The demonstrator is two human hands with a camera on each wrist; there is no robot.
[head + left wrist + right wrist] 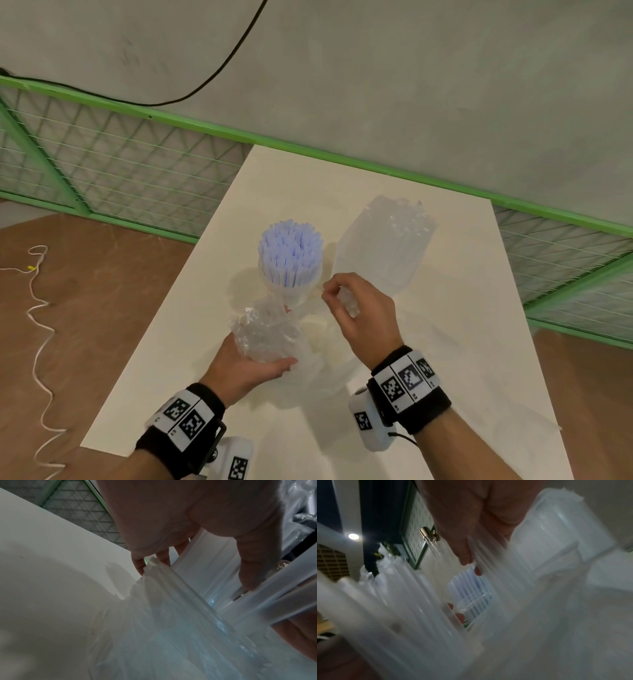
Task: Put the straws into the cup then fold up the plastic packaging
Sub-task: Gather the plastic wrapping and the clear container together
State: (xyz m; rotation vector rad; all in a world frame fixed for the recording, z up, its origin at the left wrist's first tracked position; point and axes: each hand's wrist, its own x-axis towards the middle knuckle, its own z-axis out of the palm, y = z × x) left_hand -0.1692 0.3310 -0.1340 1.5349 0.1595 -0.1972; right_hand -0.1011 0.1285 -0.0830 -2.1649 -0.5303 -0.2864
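Observation:
A clear cup (294,291) stands mid-table, packed with pale blue straws (290,251) standing upright. Just in front of it my left hand (250,366), palm up, cups a crumpled wad of clear plastic packaging (265,330). My right hand (359,313) hovers to the right of the cup with its fingers curled round another bunched piece of the clear plastic (347,301). In the left wrist view pleated plastic (171,615) runs under the fingers (257,563). The right wrist view is blurred, with plastic folds (505,601) across the thumb (464,555).
A second clear bag (383,243) with straws inside lies at the back right of the white table (462,342). A green mesh fence (137,164) borders the far side. A white cord (37,325) trails on the brown floor at the left.

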